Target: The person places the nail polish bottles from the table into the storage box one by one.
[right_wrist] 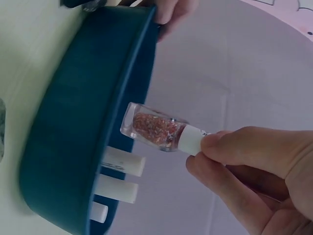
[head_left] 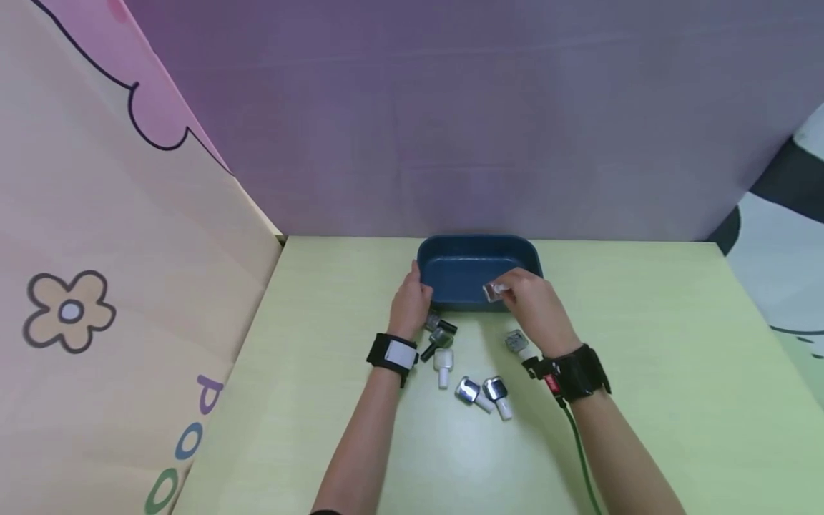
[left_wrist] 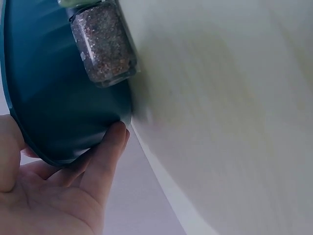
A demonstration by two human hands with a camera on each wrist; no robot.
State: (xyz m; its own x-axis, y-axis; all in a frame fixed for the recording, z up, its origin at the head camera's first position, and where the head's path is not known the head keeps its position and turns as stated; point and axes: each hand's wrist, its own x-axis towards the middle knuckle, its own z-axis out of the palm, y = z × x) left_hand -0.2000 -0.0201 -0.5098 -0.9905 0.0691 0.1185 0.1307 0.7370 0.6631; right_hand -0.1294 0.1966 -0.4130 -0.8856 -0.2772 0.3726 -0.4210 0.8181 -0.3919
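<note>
A dark blue bin stands at the back of the table. My left hand grips its left end, fingers against the outer wall in the left wrist view. My right hand pinches the white cap of a clear nail polish bottle filled with reddish glitter, held tilted over the bin's near rim. Three white caps stick up from inside the bin in the right wrist view; my right hand hides them in the head view. A glittery nail polish bottle lies close by the bin's near wall.
Several nail polish bottles lie on the pale green table: a dark-capped one, a white one, two silver ones, and a glittery one beside the right wrist. A green cable trails from the right wristband.
</note>
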